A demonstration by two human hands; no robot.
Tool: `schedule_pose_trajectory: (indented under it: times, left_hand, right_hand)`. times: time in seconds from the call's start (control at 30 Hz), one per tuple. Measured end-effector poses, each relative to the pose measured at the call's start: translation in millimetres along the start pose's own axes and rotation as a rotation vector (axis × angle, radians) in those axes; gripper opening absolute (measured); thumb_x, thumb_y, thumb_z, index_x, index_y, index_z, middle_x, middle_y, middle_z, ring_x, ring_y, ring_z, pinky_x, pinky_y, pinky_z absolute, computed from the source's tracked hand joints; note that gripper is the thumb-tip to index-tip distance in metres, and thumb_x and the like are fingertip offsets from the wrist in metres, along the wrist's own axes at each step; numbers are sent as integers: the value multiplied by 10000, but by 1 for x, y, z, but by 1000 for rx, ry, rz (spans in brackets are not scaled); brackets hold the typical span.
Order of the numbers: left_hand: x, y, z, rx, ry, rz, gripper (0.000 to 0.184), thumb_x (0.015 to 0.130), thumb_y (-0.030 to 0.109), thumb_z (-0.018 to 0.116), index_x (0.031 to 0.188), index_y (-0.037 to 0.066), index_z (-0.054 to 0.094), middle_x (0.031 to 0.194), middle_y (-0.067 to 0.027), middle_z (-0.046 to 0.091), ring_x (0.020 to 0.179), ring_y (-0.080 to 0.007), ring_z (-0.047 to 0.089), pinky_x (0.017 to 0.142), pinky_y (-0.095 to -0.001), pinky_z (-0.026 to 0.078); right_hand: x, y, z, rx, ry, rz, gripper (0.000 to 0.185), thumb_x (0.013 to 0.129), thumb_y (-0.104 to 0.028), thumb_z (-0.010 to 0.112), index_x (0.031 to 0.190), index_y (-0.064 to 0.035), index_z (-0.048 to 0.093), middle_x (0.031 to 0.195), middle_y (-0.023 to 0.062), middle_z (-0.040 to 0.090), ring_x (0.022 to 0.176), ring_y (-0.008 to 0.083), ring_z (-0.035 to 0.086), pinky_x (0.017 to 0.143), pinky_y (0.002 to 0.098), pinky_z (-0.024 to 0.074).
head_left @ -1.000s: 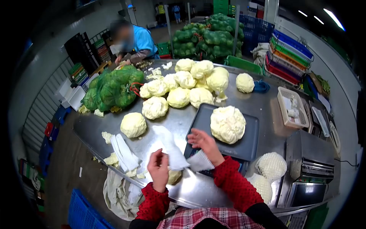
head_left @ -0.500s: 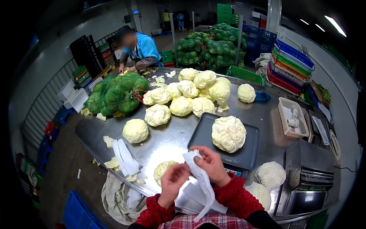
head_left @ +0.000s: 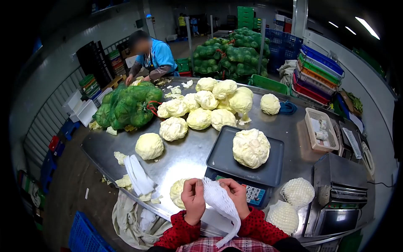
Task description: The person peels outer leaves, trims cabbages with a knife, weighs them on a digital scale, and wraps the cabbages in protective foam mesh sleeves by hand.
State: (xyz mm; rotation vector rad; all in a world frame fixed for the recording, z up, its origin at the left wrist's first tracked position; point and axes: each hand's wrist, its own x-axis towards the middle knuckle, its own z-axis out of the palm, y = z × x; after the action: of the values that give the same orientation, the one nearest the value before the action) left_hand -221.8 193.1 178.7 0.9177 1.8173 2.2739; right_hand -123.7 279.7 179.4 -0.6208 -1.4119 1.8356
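A white foam net sleeve (head_left: 220, 203) hangs between my hands, its top end spread and its tail trailing down to my lap. My left hand (head_left: 193, 202) pinches one side of the sleeve's top edge, and my right hand (head_left: 237, 197) grips the other side. Just beyond them, a peeled cabbage (head_left: 251, 148) rests on the dark pan of a digital scale (head_left: 273, 171); its keypad shows beside my right hand. Another cabbage (head_left: 176, 194) sits partly hidden behind my left hand. Two cabbages in foam nets (head_left: 297, 193) lie to the right.
A pile of peeled cabbages (head_left: 199, 119) covers the table's far middle. Left of it are a green net bag of cabbages (head_left: 126, 106) and a stack of white sleeves (head_left: 138, 175). On the right stand a basket (head_left: 321, 130) and a metal machine (head_left: 340, 193). A co-worker (head_left: 157, 56) bends at the far edge.
My left hand has come up to the sleeve's top edge and taken hold. The sleeve's end is now spread wider between both hands, and my right hand has shifted lower, uncovering the scale's keypad.
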Motion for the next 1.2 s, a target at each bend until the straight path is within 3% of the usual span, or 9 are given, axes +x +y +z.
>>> schedule_pose_trajectory:
  times: [0.17,0.23,0.3,0.5,0.57,0.73,0.83,1.0,1.2]
  left_hand:
    - [5,5,8,275,-132,334,61,861,-3,599,914,-14,573,787,-67,609,696,-201,586,686,-258,466]
    - [3,-5,6,154,-146,202,30,894,26,578,899,-2,566,833,-62,618,732,-165,576,689,-263,459]
    - [9,-6,5,-362,-10,-422,83,941,73,537,889,12,556,900,-66,620,761,-127,562,697,-268,453]
    - [37,0,17,-598,105,-269,110,983,111,475,932,28,526,812,-30,587,687,-73,517,650,-227,447]
    - [26,-19,17,-96,-44,-190,86,971,83,485,917,37,533,782,18,538,663,-48,464,611,-203,408]
    - [12,-14,40,-262,-186,-225,99,972,88,499,971,14,565,919,-1,582,795,-46,487,725,-198,400]
    - [28,-23,35,-697,-222,-343,107,988,97,465,955,30,541,935,-14,600,815,-74,533,810,-228,437]
    - [43,-3,44,-425,-247,-73,144,914,-26,515,1041,41,514,1093,-67,550,998,-108,507,925,-266,399]
    - [26,-14,37,-261,-676,-365,157,828,74,711,958,0,662,812,10,619,748,-52,539,702,-207,448]
  right_hand:
    - [20,-20,-14,124,259,0,205,972,-152,508,793,-54,528,694,-62,469,636,18,396,555,197,338]
    - [26,-18,-24,76,208,-12,215,975,-156,501,784,-60,520,679,-60,452,629,23,384,552,200,336]
    - [20,-18,-23,-124,121,-63,218,976,-155,496,788,-47,522,677,-45,459,635,39,390,573,201,351]
    - [6,-1,-27,-223,144,-167,220,987,-167,482,929,2,611,799,-37,556,735,33,467,672,206,395]
    - [9,-14,-30,-49,235,-137,203,989,-160,476,941,-7,600,811,-21,570,730,29,466,670,192,387]
    - [23,-35,-37,249,316,-172,228,990,-190,481,805,-59,505,604,-64,452,523,27,399,477,197,329]
    - [17,-12,-43,-173,181,-153,204,977,-158,503,804,-50,507,601,-40,449,540,38,411,494,215,349]
    - [16,-13,-45,-449,122,-257,181,965,-108,492,823,-6,539,733,1,531,657,64,476,610,222,394]
    - [23,-25,-45,-300,162,-363,146,965,-99,492,875,1,548,832,38,594,754,98,532,709,235,425]
